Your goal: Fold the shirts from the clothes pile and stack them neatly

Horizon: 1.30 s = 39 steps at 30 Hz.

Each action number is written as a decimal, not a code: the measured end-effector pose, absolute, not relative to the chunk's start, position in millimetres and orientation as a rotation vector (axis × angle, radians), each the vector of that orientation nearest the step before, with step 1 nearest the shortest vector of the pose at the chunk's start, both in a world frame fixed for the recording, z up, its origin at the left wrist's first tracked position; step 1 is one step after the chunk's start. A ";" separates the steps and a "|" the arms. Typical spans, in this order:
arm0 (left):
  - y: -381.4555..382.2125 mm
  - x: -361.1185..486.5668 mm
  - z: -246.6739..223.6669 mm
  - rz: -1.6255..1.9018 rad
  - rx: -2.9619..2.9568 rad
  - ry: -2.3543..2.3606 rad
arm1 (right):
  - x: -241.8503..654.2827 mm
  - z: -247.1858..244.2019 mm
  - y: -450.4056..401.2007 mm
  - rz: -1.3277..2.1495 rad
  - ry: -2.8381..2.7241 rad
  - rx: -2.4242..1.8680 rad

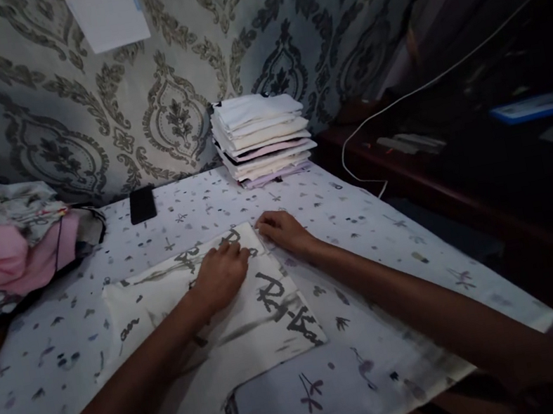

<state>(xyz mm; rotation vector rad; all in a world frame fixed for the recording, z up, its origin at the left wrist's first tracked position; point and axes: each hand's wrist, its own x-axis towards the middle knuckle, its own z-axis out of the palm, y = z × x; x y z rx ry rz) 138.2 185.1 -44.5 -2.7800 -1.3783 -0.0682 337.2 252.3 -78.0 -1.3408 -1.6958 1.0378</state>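
A white shirt [257, 339] with dark brush-style lettering lies partly folded on the patterned sheet, its near end running out of the bottom of the view. My left hand [221, 274] rests on its upper part with the fingers curled down onto the cloth. At the far right corner of the shirt, my right hand [285, 230] is closed, thumb and fingertips together at the edge. The fingertips of both hands are partly hidden, so the exact hold on the fabric is hard to see.
A neat stack of folded clothes [264, 138] stands against the patterned wall. A black phone [142, 206] lies left of it. Heaped pink and floral cloths [9, 240] sit at the left edge. A white cable [397, 101] runs over dark furniture on the right.
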 end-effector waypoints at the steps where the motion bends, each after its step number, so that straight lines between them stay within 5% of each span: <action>1: 191.3 147.5 -44.7 -0.032 -2.770 -1.384 | 337.7 -76.9 249.5 1.141 -1.607 -1.326; 12: 203.9 136.4 -37.4 -0.678 -2.774 -1.721 | 311.0 -56.1 256.4 1.870 -0.927 -1.118; 18: 187.3 57.3 -40.1 -0.616 -2.712 -1.865 | 299.7 -77.0 274.7 1.717 -0.999 -1.300; 26: 149.1 -61.1 -90.7 -0.097 -2.209 -2.235 | 299.6 -81.1 280.6 1.468 -1.133 -1.419; 34: 139.5 -65.0 -81.1 -0.335 -2.298 -2.233 | 304.0 -82.6 272.2 1.280 -1.431 -1.439; 39: 130.0 -51.0 -66.3 -0.385 -2.460 -2.018 | 312.5 -72.0 254.6 0.588 -2.019 -1.468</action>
